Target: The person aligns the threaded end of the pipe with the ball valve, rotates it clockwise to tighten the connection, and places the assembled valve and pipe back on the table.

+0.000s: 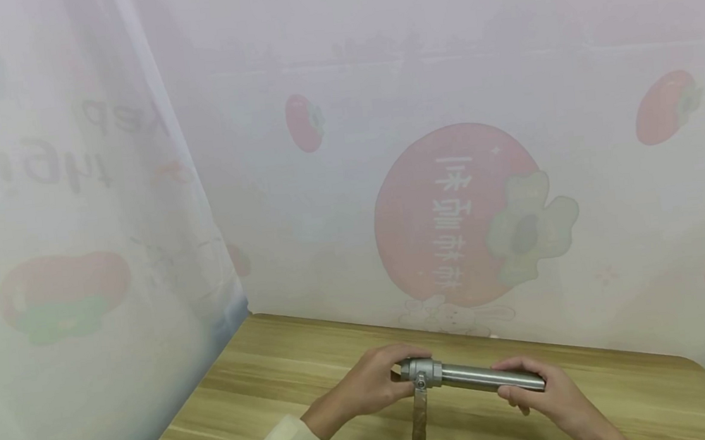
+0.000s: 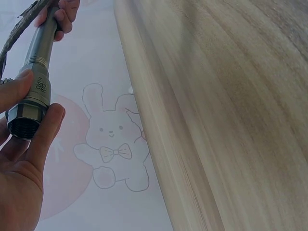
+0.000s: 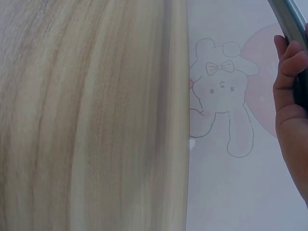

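A silver ball valve (image 1: 427, 371) and a smooth metal pipe (image 1: 479, 376) are joined end to end, held up over the table. My left hand (image 1: 375, 386) grips the valve body at its outer end, thumb on one side and fingers on the other. From the valve a brownish lever handle (image 1: 419, 426) points down toward me. My right hand (image 1: 544, 393) holds the pipe near its far right end. In the left wrist view the valve's open threaded hex end (image 2: 25, 122) faces the camera. The right wrist view shows only part of the pipe (image 3: 290, 19) above curled fingers.
The wood-grain table (image 1: 259, 371) has a rounded back edge and right corner. White cloth sheets printed with persimmons and rabbits hang behind it (image 1: 303, 239) and along the left side (image 1: 75, 388).
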The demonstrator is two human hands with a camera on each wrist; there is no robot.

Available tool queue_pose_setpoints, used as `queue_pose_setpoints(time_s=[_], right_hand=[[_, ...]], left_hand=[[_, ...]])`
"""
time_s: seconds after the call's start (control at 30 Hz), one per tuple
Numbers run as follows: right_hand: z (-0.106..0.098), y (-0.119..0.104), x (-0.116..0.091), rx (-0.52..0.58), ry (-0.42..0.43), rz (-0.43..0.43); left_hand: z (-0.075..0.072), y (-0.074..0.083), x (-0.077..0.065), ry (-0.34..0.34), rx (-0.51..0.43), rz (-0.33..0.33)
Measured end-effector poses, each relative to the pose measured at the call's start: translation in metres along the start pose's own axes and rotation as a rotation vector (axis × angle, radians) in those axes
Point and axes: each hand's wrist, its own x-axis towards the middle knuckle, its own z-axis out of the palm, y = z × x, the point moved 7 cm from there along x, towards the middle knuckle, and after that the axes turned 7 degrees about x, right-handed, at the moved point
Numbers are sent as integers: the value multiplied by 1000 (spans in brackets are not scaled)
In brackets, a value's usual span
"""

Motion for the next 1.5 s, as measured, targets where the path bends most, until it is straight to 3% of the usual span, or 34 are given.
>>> queue_pose_setpoints(time_s=[0.23,0.6,0.9,1.5], right_hand=[[-1,1,-1,-2,6,31],[1,0,2,14,-38,8],[1,0,-1,-8,-13,39],[2,-4,-1,-27,-23,-20]], left_hand=[[-1,1,0,3,20,26],[0,0,0,2,24,8],[0,0,0,1,17,9],[-1,0,0,8,18,11]])
